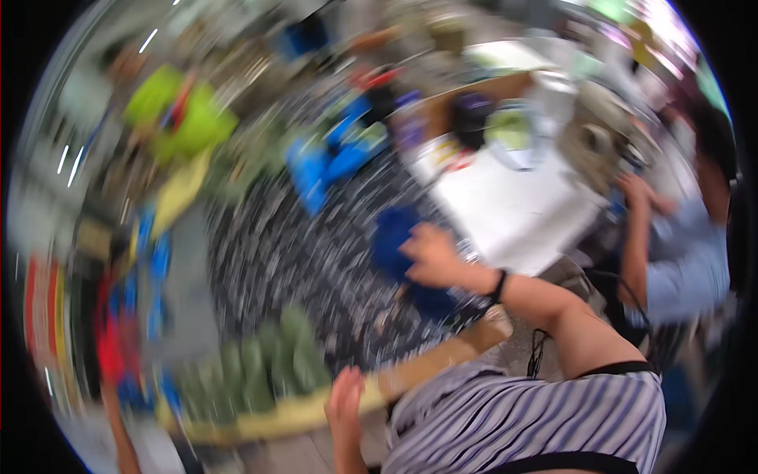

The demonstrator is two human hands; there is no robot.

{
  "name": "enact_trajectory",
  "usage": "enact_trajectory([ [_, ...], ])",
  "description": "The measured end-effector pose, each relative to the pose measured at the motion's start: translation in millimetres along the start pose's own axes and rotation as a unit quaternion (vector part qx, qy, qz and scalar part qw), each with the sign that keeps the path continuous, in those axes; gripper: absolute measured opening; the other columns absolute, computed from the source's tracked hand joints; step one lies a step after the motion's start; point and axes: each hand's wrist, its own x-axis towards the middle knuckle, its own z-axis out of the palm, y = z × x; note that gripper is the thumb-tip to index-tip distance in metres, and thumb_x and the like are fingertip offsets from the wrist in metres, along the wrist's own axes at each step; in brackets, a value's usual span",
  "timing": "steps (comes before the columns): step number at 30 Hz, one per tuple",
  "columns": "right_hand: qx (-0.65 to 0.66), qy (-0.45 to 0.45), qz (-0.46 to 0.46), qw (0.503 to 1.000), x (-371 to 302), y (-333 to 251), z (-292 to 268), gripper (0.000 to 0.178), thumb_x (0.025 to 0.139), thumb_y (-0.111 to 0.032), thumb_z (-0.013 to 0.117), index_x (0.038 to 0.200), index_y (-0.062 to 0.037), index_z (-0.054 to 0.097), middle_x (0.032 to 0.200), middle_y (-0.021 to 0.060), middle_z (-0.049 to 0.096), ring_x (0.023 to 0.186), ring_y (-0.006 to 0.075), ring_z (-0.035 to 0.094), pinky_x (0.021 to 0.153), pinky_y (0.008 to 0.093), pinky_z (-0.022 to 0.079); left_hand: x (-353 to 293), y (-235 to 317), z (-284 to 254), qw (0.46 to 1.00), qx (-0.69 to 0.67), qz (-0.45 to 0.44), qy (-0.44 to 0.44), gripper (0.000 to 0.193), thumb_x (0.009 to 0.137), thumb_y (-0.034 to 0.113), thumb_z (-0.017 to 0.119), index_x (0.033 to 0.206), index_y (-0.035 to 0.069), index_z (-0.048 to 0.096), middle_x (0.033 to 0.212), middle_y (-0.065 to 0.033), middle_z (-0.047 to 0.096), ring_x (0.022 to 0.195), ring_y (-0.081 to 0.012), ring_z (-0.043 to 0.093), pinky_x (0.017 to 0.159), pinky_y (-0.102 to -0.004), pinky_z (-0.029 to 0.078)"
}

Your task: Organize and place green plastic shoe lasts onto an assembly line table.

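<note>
The whole view is smeared by motion. My right hand point(434, 254), with a black band at the wrist, reaches over the table to a dark blue, soft-looking bundle point(392, 241). Its fingers lie against the bundle, but blur hides whether they grip it. More dark blue material point(433, 300) shows just below that hand. My left hand point(345, 399) is held at the near table edge, fingers stretched upward and nothing visible in them. Left of it, a row of several green, rounded bundles point(257, 367) stands along the near side of the dark streaked tabletop point(276, 245).
Bright blue pieces point(328, 162) lie toward the far side. A white surface point(513, 197) at the right carries a tape-like roll point(512, 130) and a dark purple round thing point(471, 118). A person in light blue point(683, 261) works at the right; a red-sleeved person point(114, 332) is at the left.
</note>
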Motion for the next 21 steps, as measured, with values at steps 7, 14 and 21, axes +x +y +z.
enact_trajectory([
  [7,0.266,-0.139,0.012,0.954,-32,-44,14,0.028,0.083,-0.011,0.063,0.109,0.0007,0.06,0.107,0.0153,0.06,0.099,0.0259,0.06,0.086,0.0329,0.046,-154,-180,-95,0.94,0.004,-0.185,0.287,0.04,0.089,0.019,0.062,0.12,-0.004,0.056,0.096,-0.0104,0.066,0.084,-0.0164,0.063,0.071,-0.0276,0.05],
  [14,0.305,-0.354,-0.224,0.855,-95,-240,23,0.022,0.087,-0.006,0.058,0.107,0.0023,0.059,0.092,0.0115,0.063,0.083,0.0177,0.062,0.073,0.0289,0.05,-426,-358,-82,0.701,-0.074,-0.438,0.559,0.036,0.079,0.019,0.064,0.105,-0.007,0.064,0.081,-0.0144,0.067,0.071,-0.0229,0.064,0.066,-0.034,0.05],
  [21,0.242,-0.573,-0.38,0.685,-214,-392,64,0.024,0.086,-0.008,0.061,0.107,0.004,0.059,0.097,0.0145,0.064,0.086,0.0222,0.064,0.074,0.0305,0.05,-558,-421,38,0.587,-0.251,-0.439,0.632,0.032,0.079,0.018,0.062,0.097,-0.008,0.065,0.073,-0.0138,0.065,0.057,-0.0209,0.061,0.056,-0.0344,0.048],
])
